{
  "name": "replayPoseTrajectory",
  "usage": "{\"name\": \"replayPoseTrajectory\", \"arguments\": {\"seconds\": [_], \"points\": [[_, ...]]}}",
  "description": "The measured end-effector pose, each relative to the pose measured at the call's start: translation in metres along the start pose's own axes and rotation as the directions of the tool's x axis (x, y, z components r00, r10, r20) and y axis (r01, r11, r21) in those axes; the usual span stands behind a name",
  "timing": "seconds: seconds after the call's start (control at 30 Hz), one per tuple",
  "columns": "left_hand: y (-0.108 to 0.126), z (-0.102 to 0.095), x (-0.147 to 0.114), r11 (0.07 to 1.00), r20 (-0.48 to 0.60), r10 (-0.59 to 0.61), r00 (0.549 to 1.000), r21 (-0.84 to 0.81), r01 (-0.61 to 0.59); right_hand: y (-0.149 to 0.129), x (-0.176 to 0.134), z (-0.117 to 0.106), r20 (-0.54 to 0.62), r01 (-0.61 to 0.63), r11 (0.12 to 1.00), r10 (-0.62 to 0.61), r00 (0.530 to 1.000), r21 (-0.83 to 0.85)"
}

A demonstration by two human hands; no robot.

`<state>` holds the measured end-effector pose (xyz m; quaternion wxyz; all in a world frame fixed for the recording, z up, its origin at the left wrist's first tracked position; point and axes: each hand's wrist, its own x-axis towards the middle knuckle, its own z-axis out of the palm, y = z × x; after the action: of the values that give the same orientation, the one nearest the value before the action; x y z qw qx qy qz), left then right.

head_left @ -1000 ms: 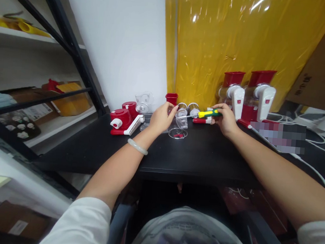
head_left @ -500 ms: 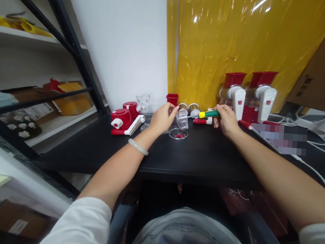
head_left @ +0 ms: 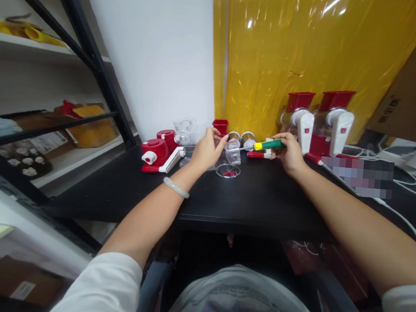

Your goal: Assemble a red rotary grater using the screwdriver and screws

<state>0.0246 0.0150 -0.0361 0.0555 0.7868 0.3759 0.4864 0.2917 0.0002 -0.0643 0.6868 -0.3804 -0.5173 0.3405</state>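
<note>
My right hand (head_left: 291, 152) grips a green and yellow screwdriver (head_left: 268, 145), its tip pointing left at a clear plastic part (head_left: 231, 152). My left hand (head_left: 206, 150) holds that clear part from the left, fingers wrapped on it. A clear round lid (head_left: 227, 171) lies on the black table (head_left: 255, 199) just below. A red and white strip (head_left: 259, 154) lies under the screwdriver.
Two assembled red and white grinders (head_left: 318, 123) stand at the back right before a yellow sheet (head_left: 304, 53). A red and white crank base (head_left: 159, 155), clear cup (head_left: 185, 130), red cup (head_left: 220, 126) and two metal drums (head_left: 241, 138) lie nearby. Shelving (head_left: 51, 113) stands left; cables (head_left: 402, 182) run right.
The screwdriver handle has turned a little in my right hand, and my left-hand fingers have shifted slightly up on the clear part. Otherwise nothing has moved.
</note>
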Motion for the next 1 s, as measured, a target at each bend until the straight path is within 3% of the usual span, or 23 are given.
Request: {"name": "replayPoseTrajectory", "arguments": {"seconds": [0.2, 0.47, 0.8, 1.0], "points": [[0.0004, -0.0019, 0.0001, 0.995, -0.033, 0.0, 0.999, 0.099, 0.003, -0.0023, 0.0002, 0.0019, -0.039, -0.002, 0.999, 0.001, 0.999, -0.04], [-0.0006, -0.0045, 0.0023, 0.968, 0.02, 0.064, 0.998, 0.243, -0.067, -0.0042, -0.0015, 0.0026, 0.001, 0.003, 1.0, -0.003, 1.0, -0.027], [0.0023, -0.006, 0.0019, 0.982, 0.077, 0.054, 0.996, 0.178, -0.067, -0.0059, -0.0054, 0.0033, -0.001, 0.026, 0.989, -0.026, 1.0, -0.147], [0.0016, -0.0049, 0.0019, 0.98, 0.117, 0.035, 0.993, 0.191, -0.057, -0.0009, -0.0011, 0.0006, -0.02, 0.016, 0.999, -0.017, 1.0, -0.049]]}}
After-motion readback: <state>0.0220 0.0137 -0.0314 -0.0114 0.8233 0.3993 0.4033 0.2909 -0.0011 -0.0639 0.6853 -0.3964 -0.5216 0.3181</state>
